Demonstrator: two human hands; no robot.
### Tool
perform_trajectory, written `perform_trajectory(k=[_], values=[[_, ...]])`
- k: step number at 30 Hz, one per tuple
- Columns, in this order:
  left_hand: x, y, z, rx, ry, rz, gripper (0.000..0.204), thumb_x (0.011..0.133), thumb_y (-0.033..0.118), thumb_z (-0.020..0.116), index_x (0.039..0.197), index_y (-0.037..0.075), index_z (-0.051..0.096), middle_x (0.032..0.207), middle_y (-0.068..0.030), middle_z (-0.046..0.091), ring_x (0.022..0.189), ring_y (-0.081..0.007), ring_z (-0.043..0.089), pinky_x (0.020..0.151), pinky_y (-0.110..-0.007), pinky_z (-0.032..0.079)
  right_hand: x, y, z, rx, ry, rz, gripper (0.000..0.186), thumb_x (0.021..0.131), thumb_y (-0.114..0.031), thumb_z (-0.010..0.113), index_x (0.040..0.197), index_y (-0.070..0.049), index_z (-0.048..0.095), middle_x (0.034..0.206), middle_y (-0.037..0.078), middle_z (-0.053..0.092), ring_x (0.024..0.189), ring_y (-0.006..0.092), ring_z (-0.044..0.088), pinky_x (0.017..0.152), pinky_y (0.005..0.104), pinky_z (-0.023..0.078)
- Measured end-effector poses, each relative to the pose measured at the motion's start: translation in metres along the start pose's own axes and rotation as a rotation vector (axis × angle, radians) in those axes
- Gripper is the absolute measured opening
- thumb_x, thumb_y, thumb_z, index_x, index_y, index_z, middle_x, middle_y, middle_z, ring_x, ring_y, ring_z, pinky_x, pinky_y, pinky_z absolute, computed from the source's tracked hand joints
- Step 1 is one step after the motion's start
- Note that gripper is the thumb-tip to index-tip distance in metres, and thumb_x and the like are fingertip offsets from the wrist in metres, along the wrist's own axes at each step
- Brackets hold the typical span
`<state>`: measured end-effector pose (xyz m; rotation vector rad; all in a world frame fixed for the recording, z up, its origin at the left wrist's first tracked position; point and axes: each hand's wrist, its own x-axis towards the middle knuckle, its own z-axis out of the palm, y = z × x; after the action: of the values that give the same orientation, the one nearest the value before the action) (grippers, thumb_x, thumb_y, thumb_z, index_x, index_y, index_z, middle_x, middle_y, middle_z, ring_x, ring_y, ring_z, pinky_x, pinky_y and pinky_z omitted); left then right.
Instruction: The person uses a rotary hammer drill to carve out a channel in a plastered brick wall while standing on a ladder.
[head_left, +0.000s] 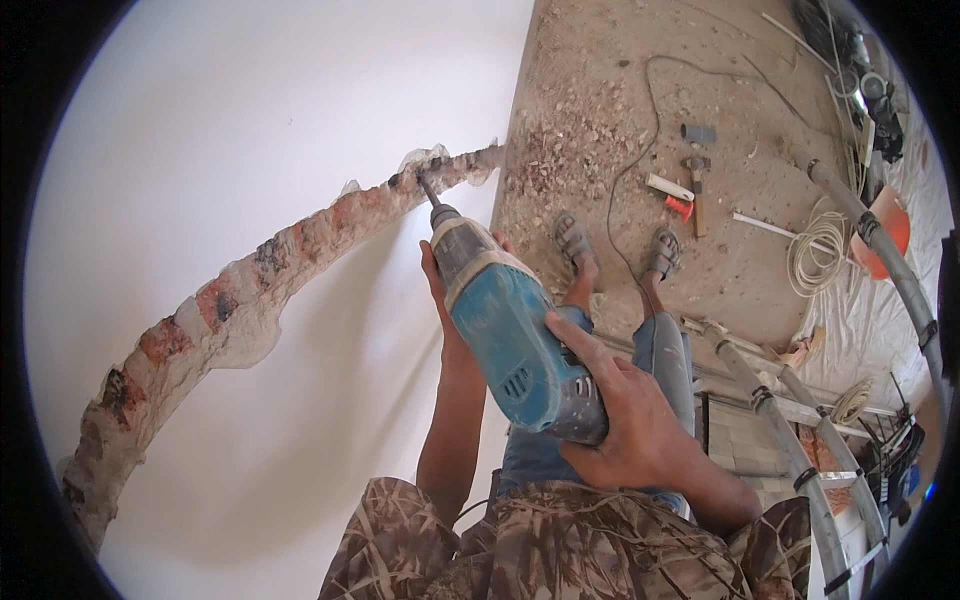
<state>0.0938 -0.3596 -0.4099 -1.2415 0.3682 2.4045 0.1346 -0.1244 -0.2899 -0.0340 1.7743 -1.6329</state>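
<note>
Clearly well used, the power drill (508, 340) has a scuffed blue body with slotted vents, a pale collar, and dark, dust-specked ends. It points up at the white wall (260, 130), its bit (429, 190) meeting the rough, brick-red groove (265, 265). The left hand (437, 285) cradles its front; the right hand (645, 415) grips its rear.

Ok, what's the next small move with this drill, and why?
Probably ease the bit along the groove toward the floor: the groove looks narrower there, the bit's tip sits just short of that stretch, and the left hand supports the drill's front while the right hand grips its rear.
</note>
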Motion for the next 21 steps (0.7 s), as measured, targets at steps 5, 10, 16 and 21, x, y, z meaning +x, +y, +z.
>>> perform_trajectory(k=[5,10,16,21], values=[[-0.005,0.021,0.014,-0.187,-0.015,-0.001,0.076,0.085,0.072,0.064,0.122,0.006,0.056,0.123,-0.0144,0.060,0.110,-0.0287,0.063,0.089,-0.046,0.057,0.025,-0.045,0.004,-0.051,-0.085,-0.008,0.106,0.072,-0.015,0.072,0.161,-0.005,0.016,0.090,0.025,0.067,0.085,0.0449,0.067,0.083,0.0486,0.049],[-0.010,0.040,0.010,-0.583,0.006,-0.154,0.075,0.083,0.042,0.080,0.136,0.003,0.044,0.133,-0.0165,0.053,0.122,-0.0301,0.057,0.101,-0.045,0.052,0.044,-0.064,0.024,-0.212,-0.149,0.000,0.105,0.074,-0.020,0.072,0.161,-0.004,0.015,0.078,0.018,0.067,0.076,0.0411,0.067,0.089,0.0439,0.049],[0.004,0.049,-0.028,-0.508,-0.082,-0.142,0.066,0.084,0.030,0.082,0.133,0.001,0.050,0.131,-0.0153,0.055,0.121,-0.0303,0.057,0.104,-0.045,0.050,0.032,-0.051,0.036,-0.274,-0.119,-0.029,0.102,0.078,-0.024,0.071,0.162,-0.009,0.015,0.082,0.020,0.065,0.076,0.0391,0.066,0.088,0.0455,0.048],[0.006,-0.008,-0.030,-0.244,0.116,-0.033,0.077,0.079,0.060,0.079,0.128,0.007,0.054,0.126,-0.0133,0.058,0.118,-0.0272,0.059,0.094,-0.045,0.055,-0.020,0.012,0.031,-0.111,0.040,0.001,0.102,0.075,-0.019,0.072,0.162,-0.016,0.019,0.095,0.025,0.065,0.084,0.0429,0.066,0.080,0.0499,0.051]])
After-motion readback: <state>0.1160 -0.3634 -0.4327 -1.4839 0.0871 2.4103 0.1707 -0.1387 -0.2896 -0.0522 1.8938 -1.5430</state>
